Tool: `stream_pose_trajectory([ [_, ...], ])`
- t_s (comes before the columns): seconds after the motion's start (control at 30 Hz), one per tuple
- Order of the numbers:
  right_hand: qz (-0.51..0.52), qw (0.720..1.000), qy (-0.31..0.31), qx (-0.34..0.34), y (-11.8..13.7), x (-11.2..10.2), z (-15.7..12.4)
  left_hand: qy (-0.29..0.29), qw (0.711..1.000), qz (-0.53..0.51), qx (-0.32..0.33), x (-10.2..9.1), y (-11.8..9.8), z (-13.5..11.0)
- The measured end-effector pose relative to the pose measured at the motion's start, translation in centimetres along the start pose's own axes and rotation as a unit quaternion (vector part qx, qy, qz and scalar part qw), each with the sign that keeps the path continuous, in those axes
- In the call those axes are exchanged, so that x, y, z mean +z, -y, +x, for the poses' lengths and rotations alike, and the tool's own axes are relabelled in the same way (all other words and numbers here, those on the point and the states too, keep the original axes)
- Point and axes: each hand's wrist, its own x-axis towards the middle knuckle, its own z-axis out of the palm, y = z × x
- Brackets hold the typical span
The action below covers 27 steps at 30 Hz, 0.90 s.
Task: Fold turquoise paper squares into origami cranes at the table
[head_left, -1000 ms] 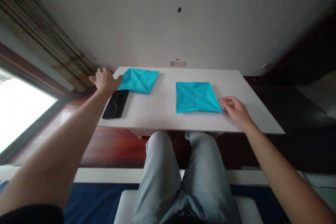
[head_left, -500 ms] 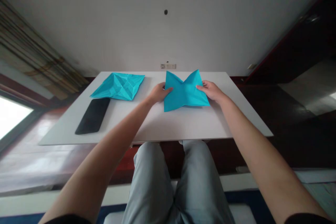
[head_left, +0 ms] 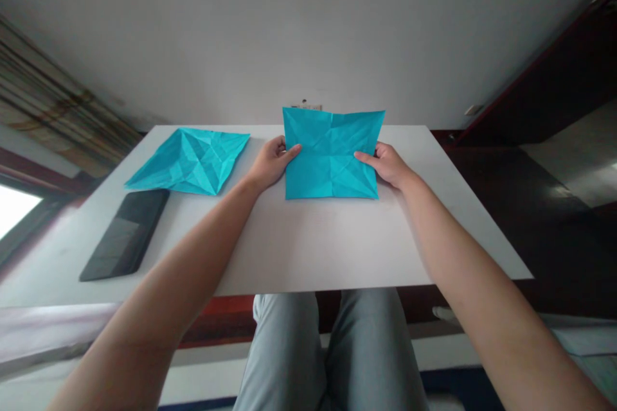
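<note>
A creased square sheet of turquoise paper (head_left: 330, 173) is held up between my two hands over the middle of the table. My left hand (head_left: 276, 160) pinches its left edge, thumb on the near face and fingers behind. On the right edge, my right hand (head_left: 385, 162) grips in the same way. Crossing fold lines run through the sheet's centre. The fingers behind the paper are mostly hidden. To the left, apart from my left hand, another creased turquoise sheet (head_left: 195, 160) lies spread on the table.
A dark tablet or large phone (head_left: 123, 237) lies at the table's left, just in front of the spread sheet. The white table (head_left: 308, 250) has its front edge above my knees. A wall rises behind it, and a curtain (head_left: 53, 115) hangs at left.
The paper in my hands has opened from a pinched, four-pointed shape to a nearly flat square, its upper edge now raised. The camera view has also shifted closer to the table.
</note>
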Motion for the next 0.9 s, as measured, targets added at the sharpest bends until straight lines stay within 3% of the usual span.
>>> stream_pose_trajectory([
  [0.17,0.024,0.999,-0.019,-0.01,0.0,-0.2,0.1,0.035,0.998,-0.049,0.026,-0.4,-0.1,0.4],
  [0.37,0.085,0.995,-0.053,-0.016,-0.2,-0.3,0.3,0.113,0.988,-0.104,-0.018,-1.0,-0.9,0.1],
  [0.47,0.088,0.993,-0.077,-0.018,0.0,-0.4,0.3,0.086,0.991,-0.104,-0.004,-1.3,-0.7,0.4],
  [0.6,0.079,0.995,-0.059,-0.013,0.5,-0.4,0.1,0.047,0.995,-0.085,0.007,-1.4,-0.5,0.5],
  [0.9,0.069,0.994,-0.088,-0.008,1.2,0.3,0.1,0.023,0.994,-0.099,-0.037,-1.1,-1.9,0.2],
])
